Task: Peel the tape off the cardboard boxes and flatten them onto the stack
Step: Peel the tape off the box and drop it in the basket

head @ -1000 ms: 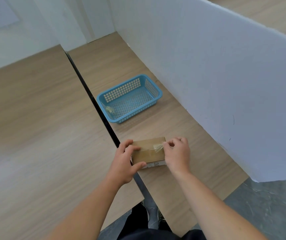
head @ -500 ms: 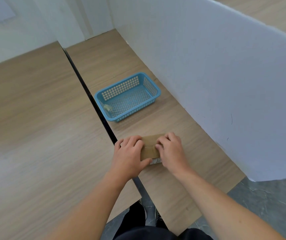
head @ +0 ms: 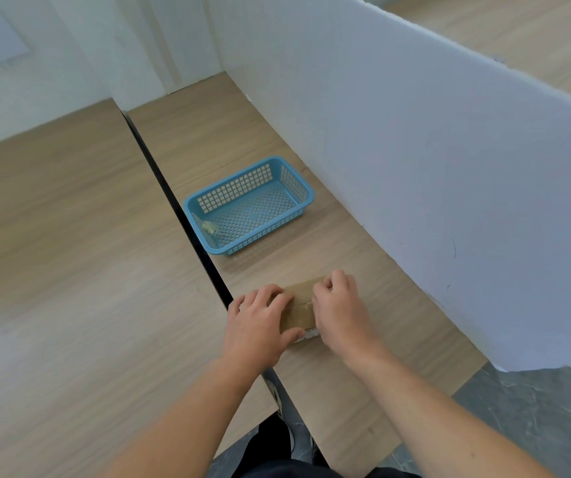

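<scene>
Hands have closed in! Our left hand grips the cardboard box beneath its curled fingers; our right hand, curled tight just beside them, hides whether we've still got the tape end. Peel unfinished.

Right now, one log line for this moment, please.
step: tape peel | left hand: grips cardboard box | right hand: fingers curled on box top, tape hold hidden | blue basket: crumpled tape inside
</scene>
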